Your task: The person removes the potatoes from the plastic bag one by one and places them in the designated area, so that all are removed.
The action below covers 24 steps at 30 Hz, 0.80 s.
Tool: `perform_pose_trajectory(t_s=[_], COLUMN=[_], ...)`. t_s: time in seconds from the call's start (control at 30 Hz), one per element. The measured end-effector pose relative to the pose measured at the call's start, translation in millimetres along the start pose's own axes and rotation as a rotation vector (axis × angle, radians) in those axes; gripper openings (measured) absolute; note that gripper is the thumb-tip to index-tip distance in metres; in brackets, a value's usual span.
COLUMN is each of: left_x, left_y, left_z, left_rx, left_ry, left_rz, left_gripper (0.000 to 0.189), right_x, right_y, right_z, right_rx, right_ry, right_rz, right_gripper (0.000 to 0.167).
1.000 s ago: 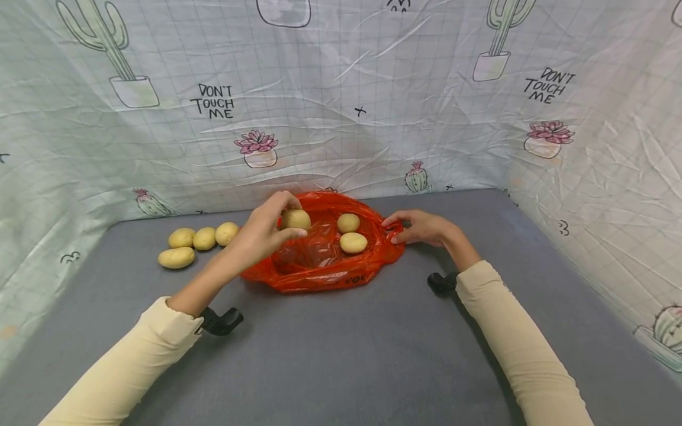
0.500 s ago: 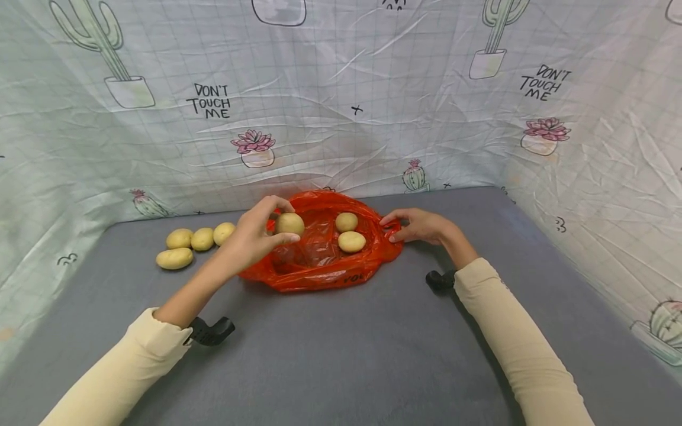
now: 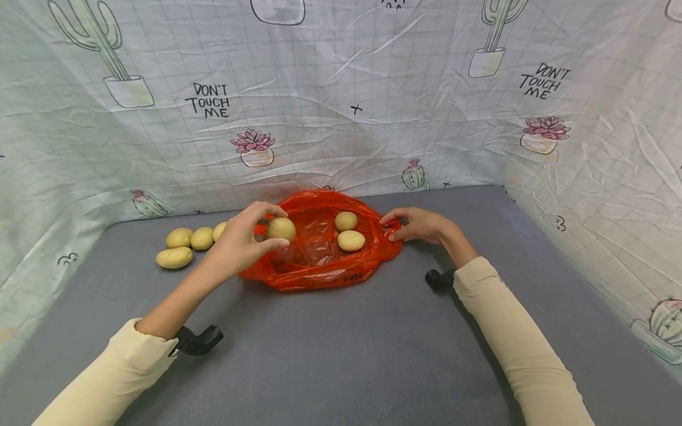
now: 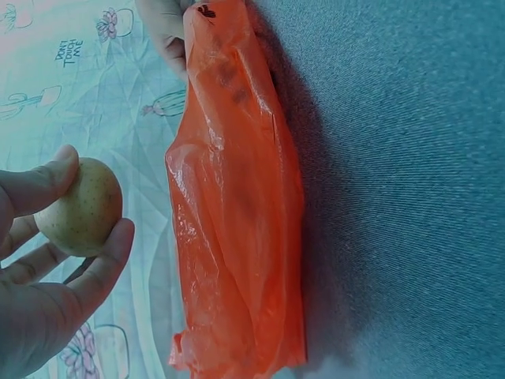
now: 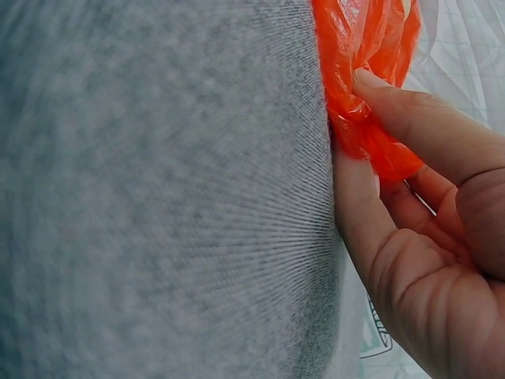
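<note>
Here, a potato (image 3: 280, 231) hangs above the left part of the red bag (image 3: 314, 280), clear of the plastic. My left hand (image 3: 242, 235) grips it by the sides, thumb opposite fingers, spread just as wide as the potato is thick; held that way, I judge, so its underside stays free and my knuckles keep off the rim. At the bag's other end, my right hand (image 3: 421, 227) pinches a gathered fold, thumb and fingers a little apart with crumpled plastic between them, likely to steady the bag and keep its mouth spread. Inside, towards that end, two potatoes (image 3: 351, 241) lie together, their weight probably helping to anchor it. Left of the bag, four potatoes (image 3: 179, 238) cluster on the grey table (image 3: 330, 355), one partly hidden by my left hand, seemingly grouped for easy reach. Behind hangs a cactus-print cloth (image 3: 319, 94).
</note>
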State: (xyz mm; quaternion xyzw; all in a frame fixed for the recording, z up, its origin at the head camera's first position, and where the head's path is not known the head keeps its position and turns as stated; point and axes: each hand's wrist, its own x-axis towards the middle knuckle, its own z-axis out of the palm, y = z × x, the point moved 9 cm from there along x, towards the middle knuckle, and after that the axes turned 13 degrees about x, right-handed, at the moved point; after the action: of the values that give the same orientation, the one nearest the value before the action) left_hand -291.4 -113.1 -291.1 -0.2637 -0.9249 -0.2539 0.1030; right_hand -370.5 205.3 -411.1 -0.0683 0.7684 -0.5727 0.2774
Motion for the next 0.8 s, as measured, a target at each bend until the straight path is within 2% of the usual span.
perform_pose_trajectory(t_s=[0.23,0.47,0.8], left_x=[-9.6,-22.0,-31.1], left_y=[-5.2,-10.1,-18.9], left_z=[-4.7,-17.5,-27.2], left_rx=[0.0,0.023,-0.026], left_ry=[-0.011,0.029,0.07], left_rz=[-0.034,-0.055,-0.073], left_gripper=[0.046,0.043,0.045], right_x=[0.7,0.7,1.4], right_y=[-0.2,0.7,1.2], right_z=[0.4,0.1,-0.5], right_rx=[0.005,0.013,0.019], right_ry=[-0.011,0.0,-0.007], right_rz=[0.002,0.012,0.001], right_gripper=[0.051,0.052,0.051])
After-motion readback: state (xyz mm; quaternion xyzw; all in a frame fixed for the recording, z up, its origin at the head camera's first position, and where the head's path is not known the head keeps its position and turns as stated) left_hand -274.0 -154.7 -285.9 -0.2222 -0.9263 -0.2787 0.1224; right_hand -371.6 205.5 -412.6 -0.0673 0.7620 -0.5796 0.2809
